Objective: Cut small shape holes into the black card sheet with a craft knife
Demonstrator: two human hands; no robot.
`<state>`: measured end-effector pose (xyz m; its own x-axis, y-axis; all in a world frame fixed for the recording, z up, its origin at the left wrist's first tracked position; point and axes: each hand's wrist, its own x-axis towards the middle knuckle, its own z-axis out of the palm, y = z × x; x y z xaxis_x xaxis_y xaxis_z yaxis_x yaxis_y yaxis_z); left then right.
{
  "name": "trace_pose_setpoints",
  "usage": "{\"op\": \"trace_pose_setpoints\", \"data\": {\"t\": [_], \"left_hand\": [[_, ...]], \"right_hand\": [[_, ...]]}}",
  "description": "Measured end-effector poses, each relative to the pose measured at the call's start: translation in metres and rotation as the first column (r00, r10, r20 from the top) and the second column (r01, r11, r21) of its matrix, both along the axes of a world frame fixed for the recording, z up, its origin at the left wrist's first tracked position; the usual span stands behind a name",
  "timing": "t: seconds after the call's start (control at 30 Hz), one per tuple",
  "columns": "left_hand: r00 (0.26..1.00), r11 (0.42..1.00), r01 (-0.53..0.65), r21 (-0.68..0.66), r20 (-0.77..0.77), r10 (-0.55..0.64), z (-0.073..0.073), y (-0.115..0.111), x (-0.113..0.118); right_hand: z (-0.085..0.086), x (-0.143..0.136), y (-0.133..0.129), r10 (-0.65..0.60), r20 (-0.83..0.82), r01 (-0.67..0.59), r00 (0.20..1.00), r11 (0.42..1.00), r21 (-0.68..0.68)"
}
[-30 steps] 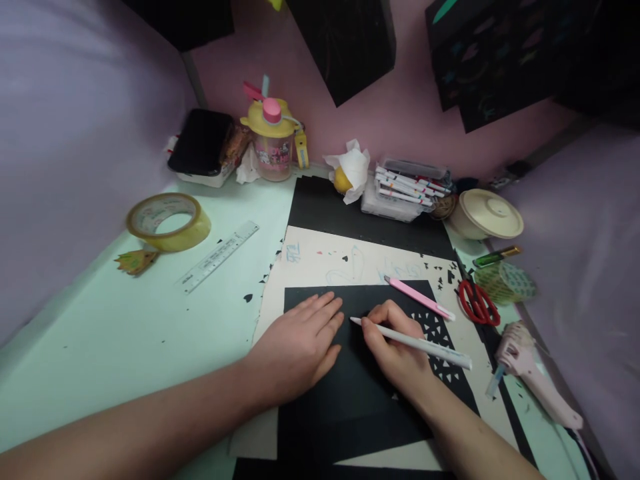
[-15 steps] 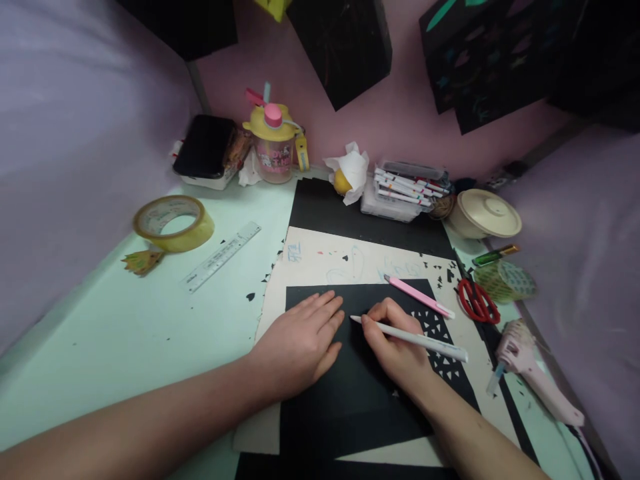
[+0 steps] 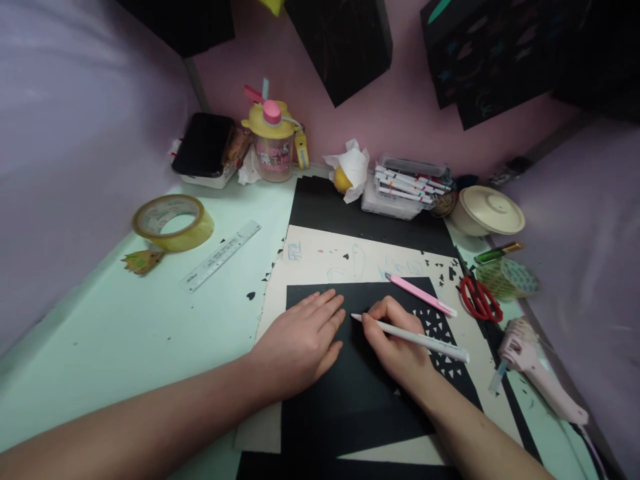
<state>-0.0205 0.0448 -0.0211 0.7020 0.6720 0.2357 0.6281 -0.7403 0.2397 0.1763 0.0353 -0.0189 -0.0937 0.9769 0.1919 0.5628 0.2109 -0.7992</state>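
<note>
A sheet of black paper [image 3: 320,420] lies on a larger white sheet [image 3: 305,257] with blue markings. Flat on the black paper's left part rests my left hand [image 3: 300,340], its fingers stretched out. My right hand [image 3: 395,340] grips a white pen [image 3: 425,341], whose tip points left, at or just above the black surface. Many small triangles are cut out of the paper to the right of that hand. Beyond its knuckles a pink craft knife [image 3: 421,295] lies across the paper's upper right edge.
Red-handled scissors [image 3: 480,300] and a pale glue gun [image 3: 537,373] lie at the right. A clear ruler [image 3: 221,257] and a tape roll [image 3: 173,223] are on the left. Behind stand a drink cup [image 3: 273,143], a pen box [image 3: 393,200] and a lidded bowl [image 3: 487,211].
The camera view has shifted very slightly. Both hands keep their places on the black paper, and the pen shows no clear movement.
</note>
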Motion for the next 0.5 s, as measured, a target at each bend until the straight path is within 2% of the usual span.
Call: {"op": "trace_pose_setpoints", "data": {"t": [0.23, 0.5], "left_hand": [[1.000, 1.000, 0.006, -0.012, 0.001, -0.006, 0.0026, 0.0009, 0.0003], [1.000, 1.000, 0.002, -0.010, -0.004, -0.002, 0.0009, -0.0003, -0.0003]], "right_hand": [[-0.0027, 0.0019, -0.0003, 0.040, -0.046, -0.041, 0.998, 0.999, -0.023], [-0.0030, 0.0029, -0.0013, -0.007, -0.048, 0.007, 0.999, 1.000, -0.001]]}}
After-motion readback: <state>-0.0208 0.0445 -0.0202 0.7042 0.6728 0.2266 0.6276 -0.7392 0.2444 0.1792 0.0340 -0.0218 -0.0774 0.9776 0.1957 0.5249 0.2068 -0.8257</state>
